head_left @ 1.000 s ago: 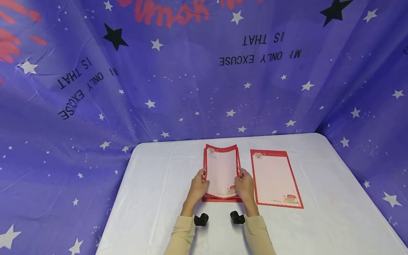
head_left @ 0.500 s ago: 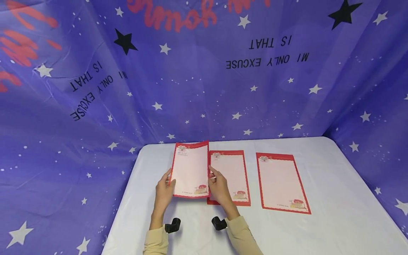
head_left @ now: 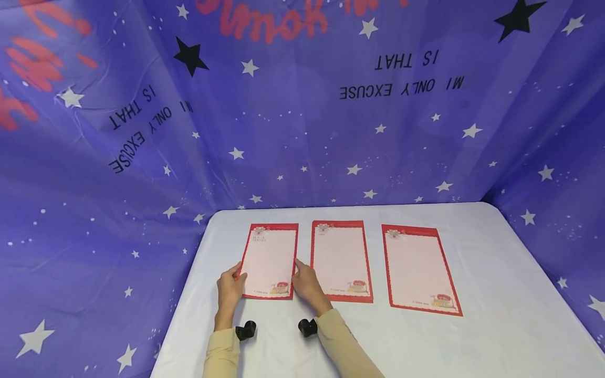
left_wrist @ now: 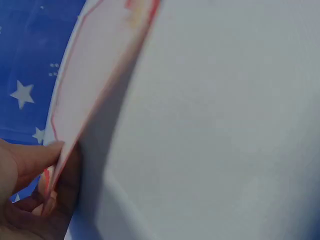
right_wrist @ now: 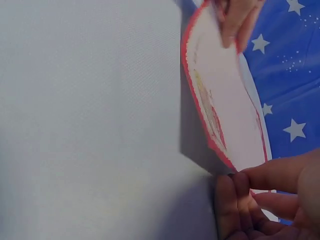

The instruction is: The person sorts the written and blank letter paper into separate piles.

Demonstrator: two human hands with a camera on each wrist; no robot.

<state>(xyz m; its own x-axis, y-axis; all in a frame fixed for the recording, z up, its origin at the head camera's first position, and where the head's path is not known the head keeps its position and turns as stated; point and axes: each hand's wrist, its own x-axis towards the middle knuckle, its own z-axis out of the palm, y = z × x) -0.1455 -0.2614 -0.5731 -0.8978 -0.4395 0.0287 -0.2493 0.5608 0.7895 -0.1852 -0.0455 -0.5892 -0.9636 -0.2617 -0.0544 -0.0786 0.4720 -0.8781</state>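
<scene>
A sheet of pink letter paper with a red border (head_left: 268,262) is at the left of the row, with small writing at its upper left and a printed picture at its lower right. My left hand (head_left: 230,289) pinches its left edge; in the left wrist view the thumb (left_wrist: 37,157) lies on top and fingers are beneath. At the opposite edge, my right hand (head_left: 309,286) holds the paper between thumb and fingers, as the right wrist view shows. Both wrist views show the near edge bowed and raised, with a shadow under it.
Two similar red-bordered papers, a middle one (head_left: 340,262) and a right one (head_left: 420,270), lie flat on the white table (head_left: 491,336). The middle one seems to have another sheet below it. A purple starry cloth (head_left: 283,131) hangs behind and beside the table.
Both hands have carried the written paper leftward off the middle sheets and lowered it toward the table. The middle paper has come into full view; the right one stays put.
</scene>
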